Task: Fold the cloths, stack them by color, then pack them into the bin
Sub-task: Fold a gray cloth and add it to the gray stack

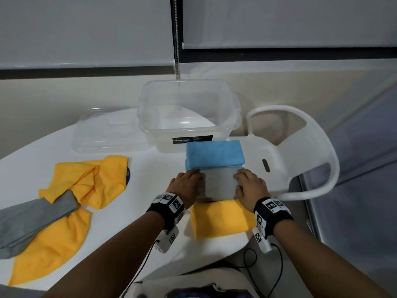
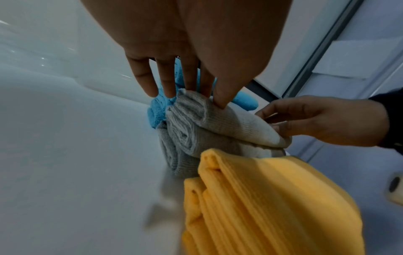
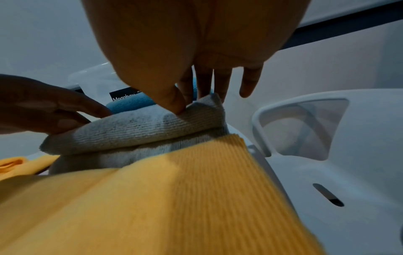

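A folded grey cloth [image 1: 219, 184] lies on a grey stack between a folded blue stack [image 1: 214, 154] and a folded yellow stack [image 1: 221, 218]. My left hand [image 1: 187, 184] pinches its far left corner and my right hand [image 1: 249, 187] its far right corner. In the left wrist view the thumb sits on top of the grey cloth [image 2: 229, 124], with the fingers behind its edge. The right wrist view shows thumb and forefinger meeting on a raised corner of the grey cloth [image 3: 141, 127]. The clear bin [image 1: 148, 123] stands just beyond the blue stack with no cloth inside.
The bin's clear lid [image 1: 109, 130] lies to the left of the bin. Unfolded yellow cloths [image 1: 92, 179] and a loosely folded grey cloth [image 1: 32, 220] lie at the table's left. A white chair [image 1: 300, 151] stands close on the right, by the table edge.
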`<state>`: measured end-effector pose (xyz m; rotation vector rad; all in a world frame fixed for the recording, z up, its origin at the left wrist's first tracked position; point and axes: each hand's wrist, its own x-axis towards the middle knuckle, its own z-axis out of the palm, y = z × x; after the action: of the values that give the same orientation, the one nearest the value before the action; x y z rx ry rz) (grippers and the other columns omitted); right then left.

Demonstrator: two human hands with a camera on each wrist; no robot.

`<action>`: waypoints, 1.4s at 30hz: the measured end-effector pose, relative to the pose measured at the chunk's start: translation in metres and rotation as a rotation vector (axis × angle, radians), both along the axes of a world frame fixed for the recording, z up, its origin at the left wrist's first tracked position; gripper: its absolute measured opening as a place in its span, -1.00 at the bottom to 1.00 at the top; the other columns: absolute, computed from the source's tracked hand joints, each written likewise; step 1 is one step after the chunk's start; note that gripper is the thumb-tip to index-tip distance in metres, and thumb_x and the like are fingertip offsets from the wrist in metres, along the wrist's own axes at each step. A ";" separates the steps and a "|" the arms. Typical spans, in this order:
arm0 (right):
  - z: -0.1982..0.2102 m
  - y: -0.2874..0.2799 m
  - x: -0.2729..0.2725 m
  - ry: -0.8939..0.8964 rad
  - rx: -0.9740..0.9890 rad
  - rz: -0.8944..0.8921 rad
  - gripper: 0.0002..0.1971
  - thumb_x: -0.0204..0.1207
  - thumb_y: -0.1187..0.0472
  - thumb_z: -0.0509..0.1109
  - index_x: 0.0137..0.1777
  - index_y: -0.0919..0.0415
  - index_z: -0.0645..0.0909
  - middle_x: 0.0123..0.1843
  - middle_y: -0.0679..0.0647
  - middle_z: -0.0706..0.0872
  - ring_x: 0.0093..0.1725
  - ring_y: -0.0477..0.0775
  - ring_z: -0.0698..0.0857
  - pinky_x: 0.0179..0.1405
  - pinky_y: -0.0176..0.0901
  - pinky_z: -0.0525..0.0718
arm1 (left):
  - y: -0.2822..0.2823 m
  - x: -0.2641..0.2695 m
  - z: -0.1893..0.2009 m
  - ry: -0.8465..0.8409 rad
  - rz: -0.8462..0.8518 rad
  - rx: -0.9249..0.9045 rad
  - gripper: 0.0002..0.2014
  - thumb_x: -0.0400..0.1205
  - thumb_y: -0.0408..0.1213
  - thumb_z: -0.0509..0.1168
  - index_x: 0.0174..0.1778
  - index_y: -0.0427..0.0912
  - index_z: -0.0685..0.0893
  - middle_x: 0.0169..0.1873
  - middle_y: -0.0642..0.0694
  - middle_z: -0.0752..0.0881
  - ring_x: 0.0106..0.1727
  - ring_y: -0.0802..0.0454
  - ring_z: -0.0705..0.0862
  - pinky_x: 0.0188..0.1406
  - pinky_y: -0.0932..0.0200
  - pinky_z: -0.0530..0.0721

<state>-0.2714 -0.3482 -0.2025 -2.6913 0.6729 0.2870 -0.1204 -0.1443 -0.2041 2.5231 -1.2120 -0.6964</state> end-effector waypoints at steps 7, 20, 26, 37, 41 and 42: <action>0.021 0.051 0.023 -0.284 0.015 -0.036 -0.69 0.46 0.08 0.16 0.06 -0.04 0.70 0.16 -0.06 0.61 0.22 0.11 0.49 0.16 0.00 0.48 | 0.060 0.023 -0.003 0.023 0.088 -0.211 -0.67 0.58 -0.35 0.23 0.25 0.00 0.60 0.29 -0.05 0.55 0.25 -0.10 0.54 0.21 -0.02 0.57; -0.004 0.296 0.174 -0.137 0.417 0.437 -0.81 0.62 0.22 0.26 0.14 0.11 0.65 0.13 -0.02 0.67 0.19 0.04 0.57 0.22 -0.25 0.47 | 0.340 0.131 0.000 -0.207 0.534 -0.145 -0.86 0.47 -0.15 0.34 -0.09 0.04 0.73 0.00 -0.07 0.69 0.05 -0.24 0.63 0.00 -0.15 0.62; -0.009 0.389 0.233 0.011 0.402 0.635 -0.62 0.63 0.22 0.25 0.44 0.13 0.49 0.46 0.09 0.47 0.41 0.17 0.46 0.38 0.03 0.48 | 0.416 0.144 0.003 -0.177 0.559 0.368 -0.25 0.32 0.29 0.43 0.42 0.15 0.44 0.39 -0.01 0.47 0.41 -0.15 0.43 0.33 -0.15 0.37; -0.036 0.435 0.261 0.262 0.208 0.682 -0.58 0.68 0.25 0.23 0.53 0.23 0.44 0.40 0.26 0.54 0.31 0.34 0.56 0.25 0.17 0.60 | 0.430 0.140 -0.019 -0.140 0.409 0.409 -0.75 0.63 -0.02 0.12 0.18 0.09 0.55 0.20 0.00 0.63 0.25 -0.12 0.59 0.21 -0.11 0.50; -0.035 0.430 0.257 0.221 0.248 0.616 -0.79 0.61 0.35 0.24 0.11 0.30 0.69 0.07 0.27 0.71 0.07 0.31 0.68 0.00 0.08 0.70 | 0.426 0.142 -0.015 -0.126 0.397 0.394 -0.70 0.62 0.17 0.13 0.12 0.13 0.57 0.15 0.05 0.69 0.21 -0.08 0.64 0.20 -0.06 0.54; -0.035 0.428 0.254 0.203 0.262 0.602 -0.81 0.59 0.36 0.24 0.05 0.29 0.69 0.03 0.25 0.71 0.03 0.29 0.68 -0.06 0.06 0.70 | 0.424 0.143 -0.011 -0.113 0.424 0.378 -0.73 0.61 0.18 0.15 0.05 0.10 0.55 0.10 0.02 0.71 0.18 -0.09 0.67 0.17 -0.03 0.55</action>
<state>-0.0174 0.0801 -0.2376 -2.5589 -0.1440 0.7472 0.0228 0.2795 -0.2150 3.0252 -0.5722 -0.7346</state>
